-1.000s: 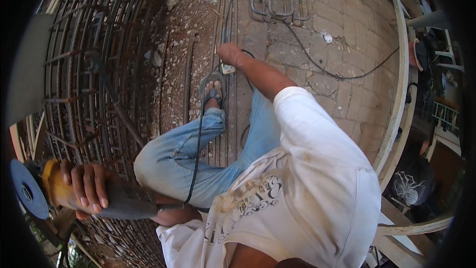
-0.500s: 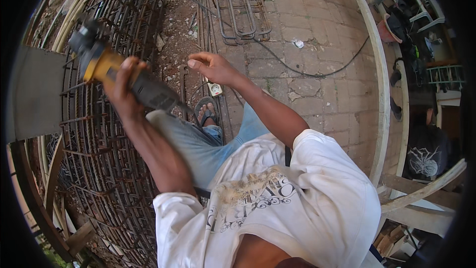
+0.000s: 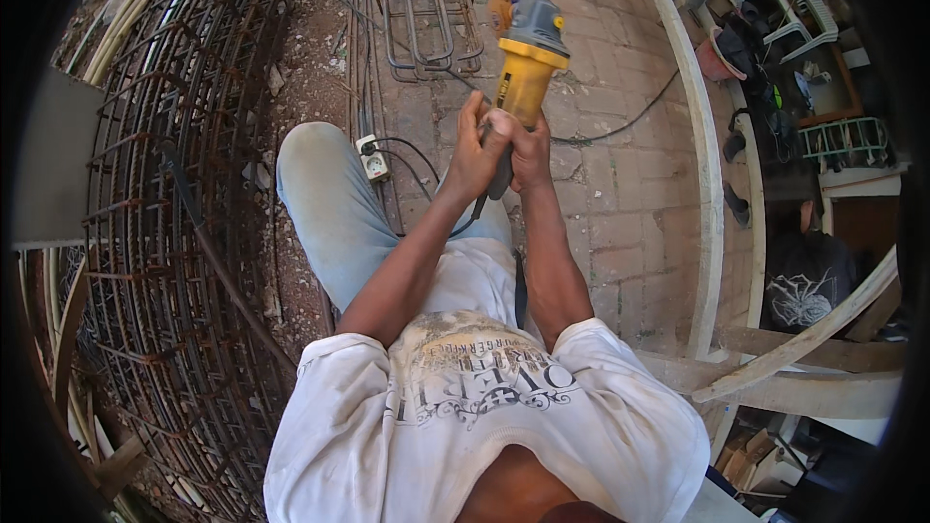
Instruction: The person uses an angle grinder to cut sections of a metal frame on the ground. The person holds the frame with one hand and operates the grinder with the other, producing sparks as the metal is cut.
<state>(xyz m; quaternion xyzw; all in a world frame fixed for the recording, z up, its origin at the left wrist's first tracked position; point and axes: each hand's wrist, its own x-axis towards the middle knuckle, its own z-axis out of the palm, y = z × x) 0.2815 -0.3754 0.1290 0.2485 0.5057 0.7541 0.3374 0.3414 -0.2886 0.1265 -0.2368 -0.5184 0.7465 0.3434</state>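
A yellow and grey angle grinder (image 3: 528,73) is raised in front of me, its head and brown disc (image 3: 511,6) pointing away from me. Both hands are closed round the rear part of its body. My left hand (image 3: 473,157) wraps it from the left side, and my right hand (image 3: 529,153) grips it from the right, the two touching. Fingers hide much of the handle. The grinder's black cord (image 3: 472,221) drops from below my hands toward my lap. Whether the disc spins I cannot tell.
Rusty rebar cages (image 3: 184,203) run along my left, with a long dark bar (image 3: 231,266) leaning there. A white power strip (image 3: 373,161) lies by my knee. Bent rebar frames (image 3: 426,10) rest on the paving (image 3: 605,261) ahead. A wooden rail (image 3: 704,155) borders the right.
The grinder has swung from the rebar cages at left to the front of my body. My right hand, empty before, has closed on it beside my left.
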